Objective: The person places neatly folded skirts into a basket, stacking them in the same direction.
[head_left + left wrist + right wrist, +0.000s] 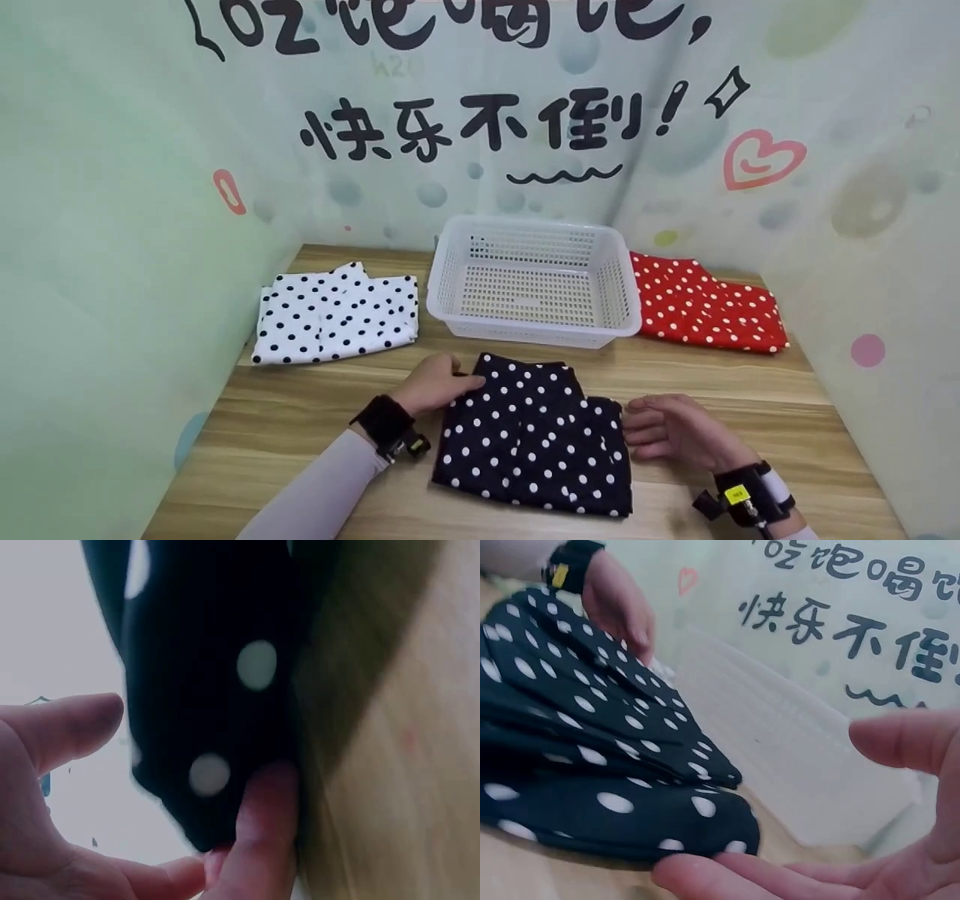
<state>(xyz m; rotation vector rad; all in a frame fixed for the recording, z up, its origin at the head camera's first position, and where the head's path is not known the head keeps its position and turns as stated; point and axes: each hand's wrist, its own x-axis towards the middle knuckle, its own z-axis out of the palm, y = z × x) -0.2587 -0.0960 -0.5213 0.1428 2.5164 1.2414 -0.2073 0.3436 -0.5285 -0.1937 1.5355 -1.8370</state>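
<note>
A folded black garment with white polka dots (536, 442) lies on the wooden table in front of me. My left hand (431, 384) is at its upper left edge; the left wrist view shows the fingertips (268, 802) against the fabric and the thumb (79, 724) spread apart from them. On the opposite side, my right hand (679, 431) has its fingers extended right at the garment's right edge. The right wrist view shows that thumb raised and the fingers low beside the folded layers (615, 802).
Behind the black garment stands a white perforated plastic basket (536, 334) with nothing in it. A folded white garment with black dots (337, 315) lies left of the basket, a folded red one with white dots (709, 307) to its right. Printed fabric walls (480, 195) enclose the table (300, 420).
</note>
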